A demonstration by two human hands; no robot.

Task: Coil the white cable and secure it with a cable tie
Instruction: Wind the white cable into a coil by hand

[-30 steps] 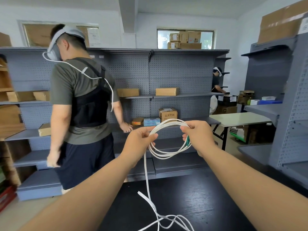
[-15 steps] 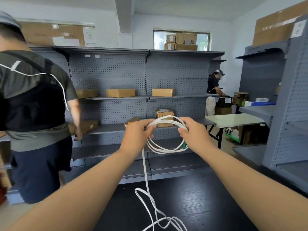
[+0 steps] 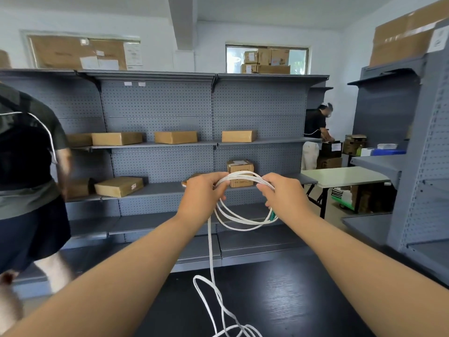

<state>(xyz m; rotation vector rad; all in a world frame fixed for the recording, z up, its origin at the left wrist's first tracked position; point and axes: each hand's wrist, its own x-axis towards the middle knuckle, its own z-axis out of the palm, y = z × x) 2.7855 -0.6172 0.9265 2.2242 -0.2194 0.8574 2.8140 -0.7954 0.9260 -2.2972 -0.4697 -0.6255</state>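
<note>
Both hands hold the white cable [image 3: 239, 216] up in front of the chest, several loops already gathered. The left hand [image 3: 202, 192] is closed around the loops' left side, and the right hand [image 3: 283, 190] pinches the top strands on the opposite side, fingers curled over them. A green connector [image 3: 272, 216] hangs just below the right-hand grip. From under the left-hand grip a single strand drops straight down to the black table [image 3: 303, 295], where the slack lies in a loose tangle near the bottom edge. That tangle looks like the main risk — pulled up as it lies, it could knot or twist the next turn. The loops also hang uneven, so a slack pinch might let one slip out. No cable tie is visible.
</note>
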